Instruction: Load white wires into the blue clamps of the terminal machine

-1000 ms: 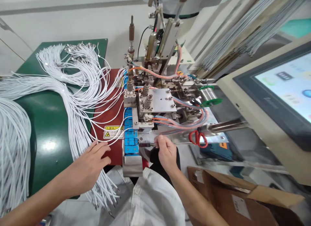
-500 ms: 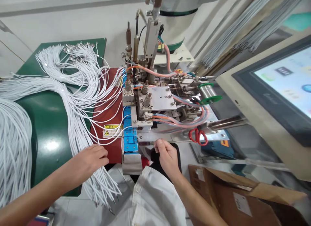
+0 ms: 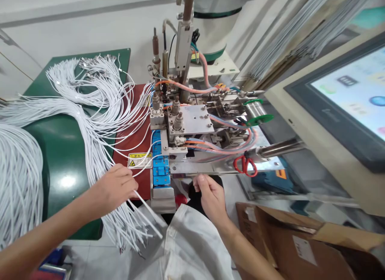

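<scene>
Left hand pinches white cable as right hand waits curled by the machine

The person's left hand (image 3: 118,188) is drawn nearly closed, back upward, its fingers bunched around at least one white cable (image 3: 152,212). Free length runs from beneath the fingertips, slanting down toward the person's lap; blur hides whether it is one strand or two. The hand hovers over the lower part of a thick cable bundle (image 3: 90,139), which drapes across the green desk (image 3: 66,151) and fans out past its near edge. Just beyond the fingers are a red board (image 3: 142,185) and a yellow warning label (image 3: 140,160).

The right hand (image 3: 211,195) is loosely curled, thumb resting along the folded fingers, just off the front edge of the machine (image 3: 195,121). Nothing shows in its grip, though the inside of the palm cannot be seen.

Between the two hands sit a row of blue blocks (image 3: 161,171) and a metal guard (image 3: 163,199). Several cables reach from the bundle to the blocks. Red-handled scissors (image 3: 245,166) lie to the right.
</scene>
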`<move>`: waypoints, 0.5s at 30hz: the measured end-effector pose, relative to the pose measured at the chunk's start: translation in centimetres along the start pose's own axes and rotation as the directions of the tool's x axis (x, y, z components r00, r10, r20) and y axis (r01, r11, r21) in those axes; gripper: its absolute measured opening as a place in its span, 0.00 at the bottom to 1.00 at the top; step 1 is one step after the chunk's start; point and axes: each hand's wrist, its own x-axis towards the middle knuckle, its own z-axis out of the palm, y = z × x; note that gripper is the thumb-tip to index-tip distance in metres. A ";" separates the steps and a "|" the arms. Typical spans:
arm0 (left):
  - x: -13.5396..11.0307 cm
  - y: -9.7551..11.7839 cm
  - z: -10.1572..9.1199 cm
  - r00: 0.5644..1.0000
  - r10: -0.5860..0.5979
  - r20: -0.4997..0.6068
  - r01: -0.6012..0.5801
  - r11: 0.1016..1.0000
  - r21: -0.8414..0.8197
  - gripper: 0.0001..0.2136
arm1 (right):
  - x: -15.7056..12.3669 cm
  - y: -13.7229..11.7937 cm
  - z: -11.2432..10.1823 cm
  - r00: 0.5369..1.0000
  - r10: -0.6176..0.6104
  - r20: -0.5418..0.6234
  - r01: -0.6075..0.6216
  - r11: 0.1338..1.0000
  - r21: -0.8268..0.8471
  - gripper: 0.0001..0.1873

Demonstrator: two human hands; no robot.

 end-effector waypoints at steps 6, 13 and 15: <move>2.1 4.9 3.1 0.953 -0.139 -0.268 0.098 0.982 -0.160 0.07 | -1.4 -0.3 0.6 0.978 -0.162 0.135 0.135 0.973 0.190 0.20; 4.2 6.8 6.2 0.871 -0.384 -0.308 0.284 0.903 -0.323 0.12 | -1.1 -2.6 1.1 0.965 -0.224 0.136 0.224 0.974 0.009 0.05; 4.7 7.1 6.5 0.826 -0.486 -0.284 0.339 0.833 -0.437 0.12 | -0.7 -3.1 1.5 0.966 -0.198 0.168 0.205 0.978 -0.030 0.06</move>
